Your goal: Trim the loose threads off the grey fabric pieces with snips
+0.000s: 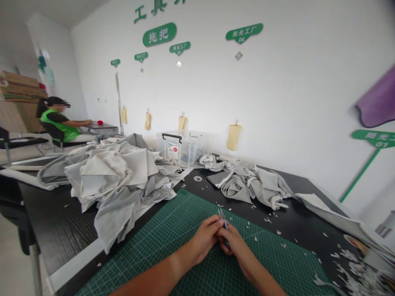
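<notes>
Both my hands meet above the green cutting mat (173, 242). My right hand (231, 238) is closed around a small tool with a blue part and thin metal tips (221, 213), which point up and away from me. My left hand (205, 238) is closed, its fingertips pressed together beside the tool and touching my right hand; whatever it pinches is too small to make out. Beyond the mat on the left lies a large heap of grey and white cloth (114, 168). A smaller heap of grey cloth (247, 183) rests at the back right.
A clear plastic box (197, 148) stands at the back of the black table (61, 218). White scraps (354, 267) lie at the right. A roll of tape (198, 178) sits behind the mat. A person in a green vest (66, 123) sits at the far left.
</notes>
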Action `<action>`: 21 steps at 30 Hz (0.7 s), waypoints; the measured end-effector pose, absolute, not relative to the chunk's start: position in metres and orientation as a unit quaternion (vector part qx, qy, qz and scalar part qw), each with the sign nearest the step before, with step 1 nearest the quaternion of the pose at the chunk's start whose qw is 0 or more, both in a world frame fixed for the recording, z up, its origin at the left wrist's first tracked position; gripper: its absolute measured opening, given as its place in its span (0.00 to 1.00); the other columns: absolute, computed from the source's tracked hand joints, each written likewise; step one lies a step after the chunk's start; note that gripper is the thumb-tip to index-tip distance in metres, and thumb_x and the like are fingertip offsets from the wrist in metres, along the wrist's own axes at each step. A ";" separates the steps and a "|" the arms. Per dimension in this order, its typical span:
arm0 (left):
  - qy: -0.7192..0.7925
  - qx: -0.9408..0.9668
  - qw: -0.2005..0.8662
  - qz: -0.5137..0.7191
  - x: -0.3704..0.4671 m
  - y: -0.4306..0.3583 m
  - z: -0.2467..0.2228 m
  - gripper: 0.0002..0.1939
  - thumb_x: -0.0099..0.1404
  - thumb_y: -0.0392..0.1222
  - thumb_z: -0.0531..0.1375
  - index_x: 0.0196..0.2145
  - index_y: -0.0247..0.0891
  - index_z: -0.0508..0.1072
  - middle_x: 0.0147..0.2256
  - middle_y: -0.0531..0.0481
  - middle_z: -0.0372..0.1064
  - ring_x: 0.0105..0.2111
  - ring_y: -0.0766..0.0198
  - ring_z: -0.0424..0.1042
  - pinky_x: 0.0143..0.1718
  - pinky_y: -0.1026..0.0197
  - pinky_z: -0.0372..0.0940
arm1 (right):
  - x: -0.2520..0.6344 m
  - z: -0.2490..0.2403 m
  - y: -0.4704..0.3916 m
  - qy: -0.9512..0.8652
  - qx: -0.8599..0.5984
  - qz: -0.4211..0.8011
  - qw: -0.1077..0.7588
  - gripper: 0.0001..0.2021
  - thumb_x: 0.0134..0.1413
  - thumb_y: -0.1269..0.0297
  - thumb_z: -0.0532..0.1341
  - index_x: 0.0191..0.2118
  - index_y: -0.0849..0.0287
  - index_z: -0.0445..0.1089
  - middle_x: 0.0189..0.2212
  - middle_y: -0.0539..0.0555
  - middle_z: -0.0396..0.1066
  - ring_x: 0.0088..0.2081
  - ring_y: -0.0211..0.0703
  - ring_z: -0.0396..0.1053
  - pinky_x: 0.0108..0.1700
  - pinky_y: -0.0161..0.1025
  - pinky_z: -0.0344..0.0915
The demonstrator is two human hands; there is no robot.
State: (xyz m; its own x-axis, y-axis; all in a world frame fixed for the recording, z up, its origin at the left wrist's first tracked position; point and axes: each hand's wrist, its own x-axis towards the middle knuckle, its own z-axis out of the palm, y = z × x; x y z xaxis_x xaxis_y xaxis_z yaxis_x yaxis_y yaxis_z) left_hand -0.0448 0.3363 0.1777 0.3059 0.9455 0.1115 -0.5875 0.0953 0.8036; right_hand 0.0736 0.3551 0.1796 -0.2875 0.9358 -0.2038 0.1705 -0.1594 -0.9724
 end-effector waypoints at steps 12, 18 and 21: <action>0.176 0.216 0.792 0.543 -0.071 0.367 0.167 0.12 0.66 0.44 0.65 0.41 0.32 0.72 0.37 0.46 0.72 0.36 0.63 0.74 0.40 0.60 0.69 | 0.126 0.268 0.388 -0.739 -0.390 0.548 0.033 0.18 0.59 0.52 0.59 0.39 0.62 0.78 0.31 0.57 0.79 0.23 0.37 0.74 0.22 0.28 0.56; 0.162 0.203 0.831 0.491 -0.077 0.365 0.174 0.13 0.67 0.43 0.64 0.44 0.32 0.71 0.29 0.53 0.63 0.24 0.74 0.62 0.26 0.71 0.56 | 0.123 0.251 0.455 -0.735 -0.496 0.427 0.178 0.19 0.61 0.55 0.54 0.44 0.64 0.76 0.32 0.57 0.78 0.23 0.37 0.73 0.23 0.31 0.57; 0.133 0.187 0.852 0.471 -0.078 0.367 0.171 0.12 0.69 0.43 0.62 0.42 0.31 0.71 0.28 0.54 0.60 0.22 0.75 0.58 0.24 0.72 0.52 | 0.111 0.232 0.489 -0.744 -0.548 0.311 0.223 0.17 0.59 0.64 0.53 0.47 0.64 0.75 0.35 0.57 0.78 0.24 0.39 0.73 0.27 0.35 0.60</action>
State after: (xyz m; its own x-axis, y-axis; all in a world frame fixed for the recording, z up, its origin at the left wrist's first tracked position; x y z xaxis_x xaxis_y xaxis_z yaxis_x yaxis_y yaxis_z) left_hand -0.0781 0.3666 0.1711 0.5205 0.8524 -0.0510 -0.7528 0.4863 0.4436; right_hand 0.1111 0.4892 0.2323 -0.3002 0.9538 -0.0084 0.6769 0.2068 -0.7064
